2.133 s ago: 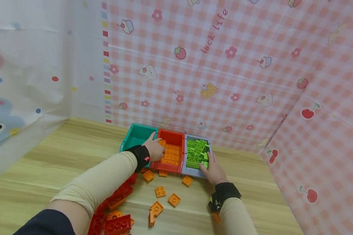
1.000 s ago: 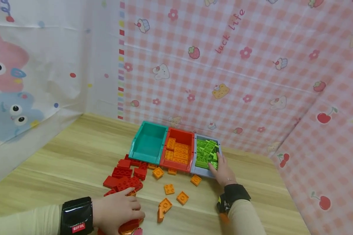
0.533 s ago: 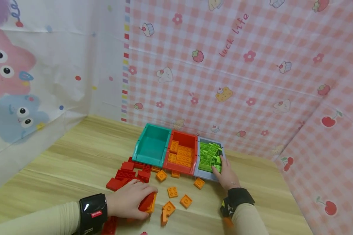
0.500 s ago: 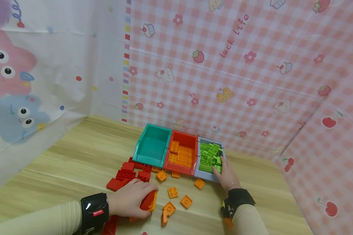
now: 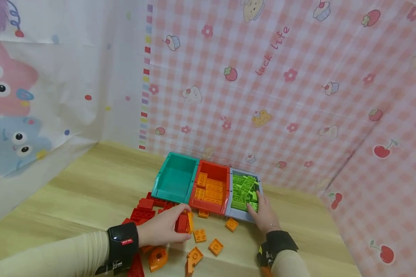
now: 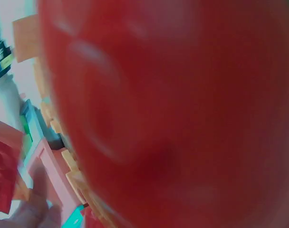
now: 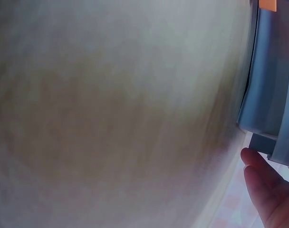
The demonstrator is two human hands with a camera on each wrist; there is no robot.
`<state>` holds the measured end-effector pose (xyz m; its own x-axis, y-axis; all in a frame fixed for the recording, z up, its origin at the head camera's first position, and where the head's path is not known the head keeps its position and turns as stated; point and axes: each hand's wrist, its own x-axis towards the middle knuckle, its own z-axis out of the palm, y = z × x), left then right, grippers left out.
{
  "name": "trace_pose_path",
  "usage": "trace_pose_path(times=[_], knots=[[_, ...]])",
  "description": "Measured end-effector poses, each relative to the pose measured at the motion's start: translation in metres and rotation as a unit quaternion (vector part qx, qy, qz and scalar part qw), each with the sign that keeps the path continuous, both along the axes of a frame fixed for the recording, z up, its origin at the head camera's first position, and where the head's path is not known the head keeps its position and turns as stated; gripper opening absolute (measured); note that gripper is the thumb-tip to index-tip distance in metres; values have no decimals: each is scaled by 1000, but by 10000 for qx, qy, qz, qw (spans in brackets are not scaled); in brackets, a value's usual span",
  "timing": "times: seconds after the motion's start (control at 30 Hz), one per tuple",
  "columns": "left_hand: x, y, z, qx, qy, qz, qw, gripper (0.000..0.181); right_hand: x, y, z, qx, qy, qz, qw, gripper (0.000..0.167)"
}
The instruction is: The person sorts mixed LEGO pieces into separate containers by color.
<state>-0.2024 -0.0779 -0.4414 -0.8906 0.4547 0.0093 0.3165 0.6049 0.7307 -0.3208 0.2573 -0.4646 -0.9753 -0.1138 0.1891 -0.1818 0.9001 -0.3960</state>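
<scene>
My left hand is just above the table, in front of the bins. Between its thumb and fingers it pinches a red building brick, with an orange brick against its far side. In the left wrist view the red brick shows beside the fingers, and a large blurred red shape fills most of the picture. My right hand grips the right side of the grey-blue bin, which holds green bricks; its thumb lies over the front corner. The right wrist view shows fingertips at the bin's outer wall.
A red bin with orange bricks and a teal bin join the grey-blue one at left. Red bricks lie left of the hand. Loose orange bricks and a rounded orange piece lie in front. Patterned cloth stands behind.
My left hand left the red bin, reached down to the red pile and took up the red and orange bricks, then rose slightly toward the bins. The right hand stays at the grey-blue bin.
</scene>
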Motion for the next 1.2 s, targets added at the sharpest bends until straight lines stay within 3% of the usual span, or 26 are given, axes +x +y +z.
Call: trace_pose_path(times=[0.07,0.13,0.33,0.43,0.53,0.6,0.7,0.77,0.83,0.87,0.93,1.0,1.07,1.13,1.2], knots=[[2,2,-4,-267,234,-89,9993,72,3,0,-5,20,-21,-54,10000,72],[5,5,-8,-390,223,-157,9989,75,4,1,-8,7,-45,-81,10000,72],[0,11,-9,276,-734,80,9969,68,3,5,-7,-115,-109,-90,9998,73],[-3,12,-8,504,-776,137,9956,67,3,7,-7,-60,-89,-81,9999,72],[-7,13,-2,430,-345,46,9985,72,2,8,-6,-45,-67,-26,10000,73],[-15,18,7,98,198,-91,9997,74,1,9,-6,-51,-43,2,10000,74],[-38,36,25,-710,1167,-191,9904,76,-2,12,-2,-130,-10,-6,9999,73],[-62,52,36,-1289,1805,-241,9748,72,-3,13,0,-106,49,-52,9999,73],[-89,66,42,-1948,2394,-265,9508,64,-3,13,1,-94,122,-82,9998,72],[-101,72,44,-2326,2630,-261,9360,59,-3,12,1,-68,156,-90,9998,72],[-124,80,43,-3121,3039,-292,8996,49,-2,10,-1,-28,192,-96,9998,71],[-140,86,41,-3921,3208,-315,8616,44,-2,6,-3,-67,183,-80,9998,71],[-152,90,38,-4499,3158,-287,8349,41,-2,4,-4,-84,180,-73,9998,71],[-161,93,36,-4892,3051,-280,8166,37,-2,2,-4,-149,168,-84,9997,72],[-168,94,34,-5155,2939,-274,8045,33,-3,0,-3,-181,159,-109,9997,72]])
